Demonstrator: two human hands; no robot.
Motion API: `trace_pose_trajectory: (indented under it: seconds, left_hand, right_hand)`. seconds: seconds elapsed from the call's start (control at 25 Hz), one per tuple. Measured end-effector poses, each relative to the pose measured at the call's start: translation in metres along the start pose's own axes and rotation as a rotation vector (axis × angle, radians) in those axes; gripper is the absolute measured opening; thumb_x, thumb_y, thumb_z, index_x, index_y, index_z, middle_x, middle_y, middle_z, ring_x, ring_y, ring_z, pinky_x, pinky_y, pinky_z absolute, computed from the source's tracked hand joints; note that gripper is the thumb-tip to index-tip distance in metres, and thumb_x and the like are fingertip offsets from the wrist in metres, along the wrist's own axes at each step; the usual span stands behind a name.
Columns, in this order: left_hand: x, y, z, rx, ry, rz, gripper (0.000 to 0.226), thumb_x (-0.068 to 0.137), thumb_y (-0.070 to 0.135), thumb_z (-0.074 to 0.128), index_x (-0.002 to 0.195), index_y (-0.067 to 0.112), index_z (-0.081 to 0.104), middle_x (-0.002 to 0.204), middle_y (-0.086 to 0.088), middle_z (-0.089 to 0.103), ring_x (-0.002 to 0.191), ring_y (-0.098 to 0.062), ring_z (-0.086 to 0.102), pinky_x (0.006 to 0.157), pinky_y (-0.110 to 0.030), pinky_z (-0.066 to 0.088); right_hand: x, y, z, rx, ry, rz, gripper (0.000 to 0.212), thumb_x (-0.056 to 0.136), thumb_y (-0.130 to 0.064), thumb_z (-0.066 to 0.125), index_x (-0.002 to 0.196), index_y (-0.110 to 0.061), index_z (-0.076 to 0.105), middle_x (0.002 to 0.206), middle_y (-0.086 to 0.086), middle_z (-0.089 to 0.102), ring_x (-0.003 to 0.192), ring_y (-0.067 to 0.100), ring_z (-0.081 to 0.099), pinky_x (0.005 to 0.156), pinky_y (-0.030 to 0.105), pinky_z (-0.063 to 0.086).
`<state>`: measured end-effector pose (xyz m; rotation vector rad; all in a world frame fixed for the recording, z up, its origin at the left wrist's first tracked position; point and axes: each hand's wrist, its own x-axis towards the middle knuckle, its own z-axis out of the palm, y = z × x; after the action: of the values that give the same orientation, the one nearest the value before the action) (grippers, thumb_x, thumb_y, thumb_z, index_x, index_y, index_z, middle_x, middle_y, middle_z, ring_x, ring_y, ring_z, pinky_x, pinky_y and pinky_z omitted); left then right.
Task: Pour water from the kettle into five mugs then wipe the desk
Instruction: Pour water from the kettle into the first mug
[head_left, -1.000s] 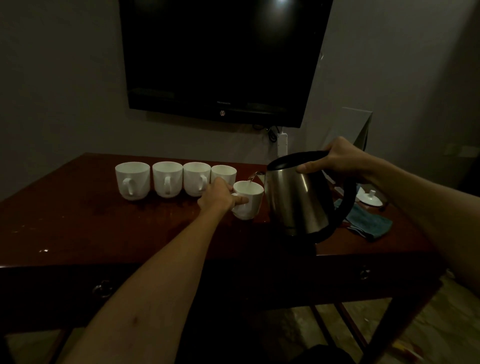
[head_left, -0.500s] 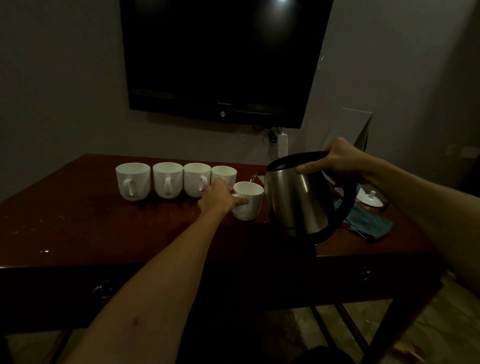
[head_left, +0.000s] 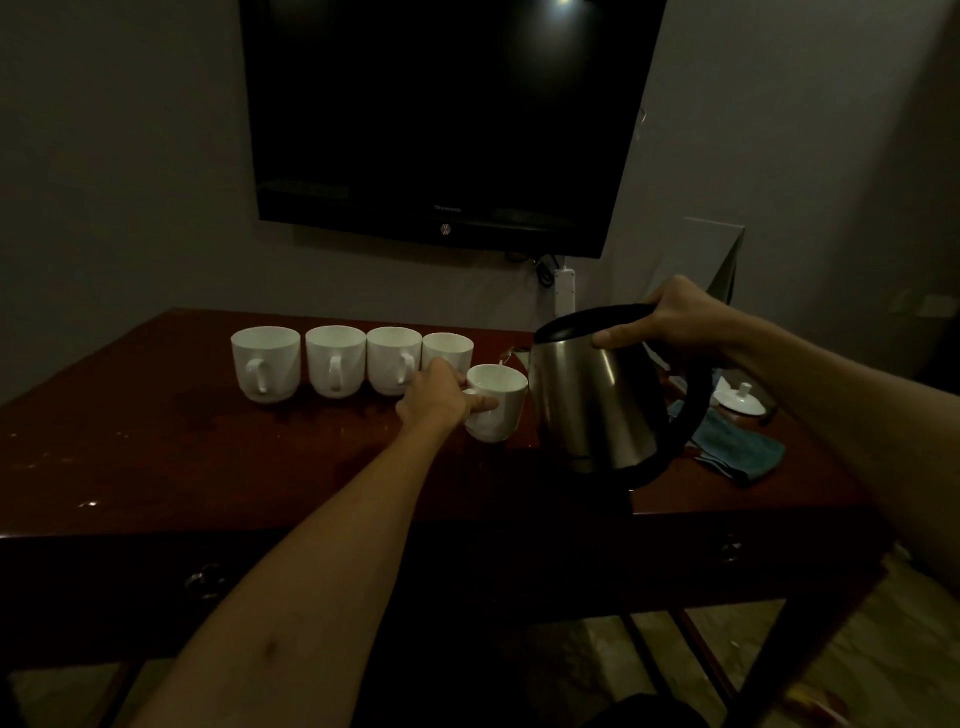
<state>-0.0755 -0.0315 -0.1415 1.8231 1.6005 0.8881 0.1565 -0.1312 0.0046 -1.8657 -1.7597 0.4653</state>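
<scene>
While the left hand (head_left: 434, 397) grips the fifth mug (head_left: 497, 402), the right hand (head_left: 670, 322) tips the kettle (head_left: 592, 395) (desk (head_left: 156, 467) front bare).

Both arms reach forward, left hand (head_left: 434, 397) and right hand (head_left: 670, 322) closed.

dark wood desk (head_left: 156, 467) has four white mugs (head_left: 353, 364) left of the left hand (head_left: 434, 400), blue cloth (head_left: 737, 452) under the right arm.

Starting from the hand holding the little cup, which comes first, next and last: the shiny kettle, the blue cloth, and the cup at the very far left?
From the left hand:
1. The shiny steel kettle with the black handle, just to its right, beyond the held white mug.
2. The white mug at the left end of the row, off to its left.
3. The crumpled blue cloth, farthest, past the kettle on the right.
</scene>
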Motion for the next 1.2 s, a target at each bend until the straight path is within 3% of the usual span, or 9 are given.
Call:
trace_pose_trajectory:
  seconds: [0.56,0.8,1.04,1.2]
  left_hand:
    - [-0.0039,0.0021,-0.0027,-0.008,-0.009,-0.005,0.049,0.078,0.041,0.080,0.118,0.017,0.068,0.113,-0.005,0.067,0.105,-0.020,0.056,0.074,-0.037,0.037]
    - [-0.0053,0.0033,-0.0034,0.001,0.001,-0.008,0.047,0.077,0.042,0.081,0.116,0.018,0.069,0.107,-0.002,0.065,0.112,-0.023,0.057,0.077,-0.038,0.037]
    - [-0.0052,0.0028,-0.0028,-0.006,0.009,-0.016,0.046,0.077,0.042,0.081,0.113,0.017,0.069,0.105,-0.002,0.065,0.106,-0.021,0.057,0.075,-0.038,0.037]
    - [-0.0034,0.0026,-0.0026,-0.009,-0.005,-0.015,0.049,0.077,0.043,0.081,0.117,0.018,0.068,0.110,-0.003,0.066,0.106,-0.021,0.056,0.075,-0.038,0.036]
  right_hand:
    - [0.0000,-0.0015,0.0005,-0.005,-0.012,-0.014,0.067,0.055,-0.048,0.082,0.087,0.009,0.069,0.064,0.011,0.060,0.048,0.018,0.052,0.043,0.024,0.043]
    - [0.0004,-0.0038,0.0005,0.000,-0.017,-0.002,0.056,0.060,-0.044,0.082,0.083,0.005,0.069,0.058,0.007,0.058,0.046,0.017,0.052,0.041,0.023,0.042]
    - [0.0051,-0.0032,0.0002,-0.003,-0.010,0.012,0.038,0.070,-0.036,0.083,0.072,-0.003,0.066,0.043,-0.004,0.056,0.042,0.011,0.052,0.039,0.019,0.041]
    - [0.0067,-0.0015,0.0000,-0.014,-0.008,0.014,0.042,0.071,-0.038,0.082,0.081,0.001,0.069,0.054,-0.002,0.061,0.047,0.011,0.056,0.043,0.020,0.042]
